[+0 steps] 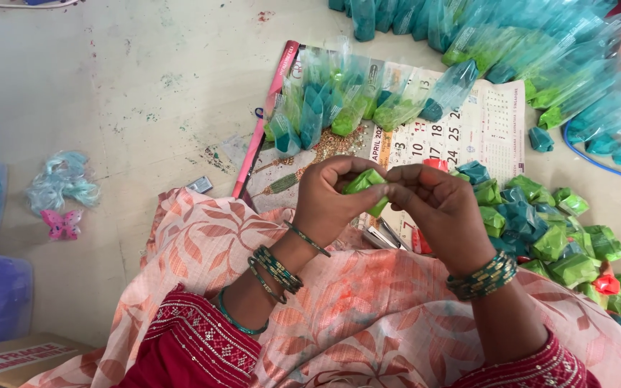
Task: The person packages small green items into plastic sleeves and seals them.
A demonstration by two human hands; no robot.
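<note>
- Head view: the left hand (333,197) and the right hand (436,205) meet over the lap, both pinching one small green packet (366,183). The fingers of each hand are closed on its ends, and the packet sits folded between the thumbs and forefingers, just above the near edge of a wall calendar (461,133) spread on the floor.
- As a judgement of progress: a heap of folded green and teal packets (548,230) lies to the right of the hands and looks finished. A row of longer, unfolded clear bags with green and teal filling (346,100) stands on the far part of the calendar, and a bigger mass of the same bags (540,50) fills the far right, so a good share seems left to fold.
- Around: a small scatter of golden beads (336,144) lies on the calendar beside the unfolded bags.
- At the left lie a pink butterfly hair clip (62,223) and a tuft of pale blue hair (62,183), well apart from the hands.
- A cardboard box (16,359) sits at the near left corner.
- Nothing lies between the hands and either pile; the peach patterned cloth (368,309) over the lap lies beneath the wrists.
</note>
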